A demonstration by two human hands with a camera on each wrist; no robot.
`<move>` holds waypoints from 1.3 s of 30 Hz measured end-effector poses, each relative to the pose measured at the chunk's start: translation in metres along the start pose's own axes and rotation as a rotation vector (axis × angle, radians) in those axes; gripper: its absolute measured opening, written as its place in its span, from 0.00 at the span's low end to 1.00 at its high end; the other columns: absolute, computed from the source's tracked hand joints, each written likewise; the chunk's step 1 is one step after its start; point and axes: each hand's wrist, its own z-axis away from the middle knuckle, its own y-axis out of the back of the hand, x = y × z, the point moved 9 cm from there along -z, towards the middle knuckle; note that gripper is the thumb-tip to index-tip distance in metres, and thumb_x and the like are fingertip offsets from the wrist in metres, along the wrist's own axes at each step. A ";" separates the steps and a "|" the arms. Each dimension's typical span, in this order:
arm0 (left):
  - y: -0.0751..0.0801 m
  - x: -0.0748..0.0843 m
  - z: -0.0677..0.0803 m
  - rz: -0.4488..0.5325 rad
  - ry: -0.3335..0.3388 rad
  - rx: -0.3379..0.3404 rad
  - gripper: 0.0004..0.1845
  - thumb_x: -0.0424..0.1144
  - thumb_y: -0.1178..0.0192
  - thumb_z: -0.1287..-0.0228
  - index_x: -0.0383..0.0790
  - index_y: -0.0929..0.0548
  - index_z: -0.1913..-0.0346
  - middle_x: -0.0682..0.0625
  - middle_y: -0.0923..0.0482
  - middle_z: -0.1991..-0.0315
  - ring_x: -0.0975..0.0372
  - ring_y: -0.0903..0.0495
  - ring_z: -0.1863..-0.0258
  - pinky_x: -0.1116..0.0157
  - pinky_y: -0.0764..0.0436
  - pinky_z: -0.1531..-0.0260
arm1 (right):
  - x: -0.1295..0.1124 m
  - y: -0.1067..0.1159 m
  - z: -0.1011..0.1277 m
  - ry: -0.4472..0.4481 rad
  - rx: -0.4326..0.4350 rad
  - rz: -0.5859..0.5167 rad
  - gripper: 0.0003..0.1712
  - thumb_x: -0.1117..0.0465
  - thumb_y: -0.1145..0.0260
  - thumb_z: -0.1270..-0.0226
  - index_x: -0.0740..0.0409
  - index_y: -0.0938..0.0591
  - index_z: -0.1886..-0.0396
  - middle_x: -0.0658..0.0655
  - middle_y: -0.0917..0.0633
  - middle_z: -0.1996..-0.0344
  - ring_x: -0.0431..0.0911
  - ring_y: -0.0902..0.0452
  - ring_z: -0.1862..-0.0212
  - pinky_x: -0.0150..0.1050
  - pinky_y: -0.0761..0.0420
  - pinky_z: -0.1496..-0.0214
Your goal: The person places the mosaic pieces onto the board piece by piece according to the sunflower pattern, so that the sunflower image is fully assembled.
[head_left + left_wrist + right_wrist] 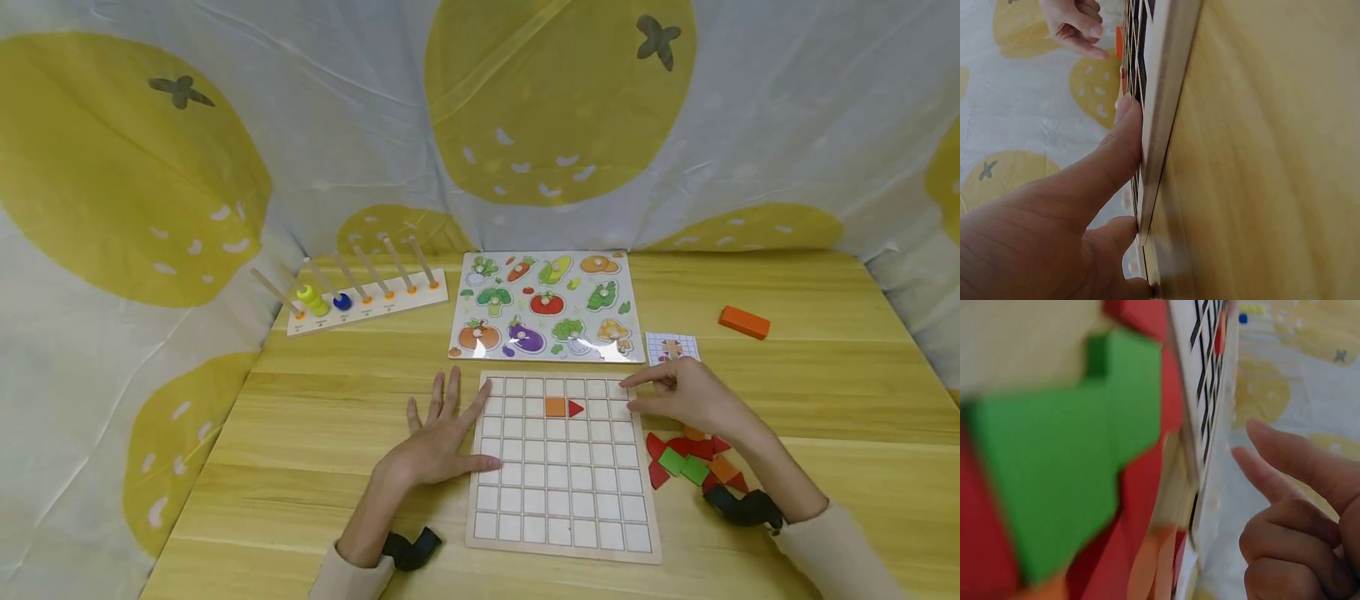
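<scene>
A wooden grid board lies flat on the table. On its second row an orange square tile sits beside a red triangle tile that points right. My left hand is spread at the board's left edge, thumb and index fingertip resting on it. Over the upper right corner hovers my right hand, thumb and index finger apart with nothing between them. In the right wrist view its other fingers are curled in. Near the right wrist lies a pile of red, orange and green tiles.
Behind the grid board lies a vegetable knob puzzle. A small printed pattern card is partly behind the right hand. Farther right is an orange block. A peg counting stand with yellow and blue beads stands back left, near the fabric backdrop.
</scene>
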 end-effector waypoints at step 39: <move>-0.001 0.000 0.000 0.015 -0.009 0.000 0.57 0.65 0.34 0.36 0.59 0.59 0.15 0.39 0.84 0.17 0.41 0.83 0.18 0.23 0.74 0.30 | 0.072 0.062 0.025 -0.110 -0.006 0.059 0.18 0.60 0.26 0.33 0.64 0.12 0.46 0.45 0.41 0.84 0.36 0.47 0.80 0.33 0.42 0.78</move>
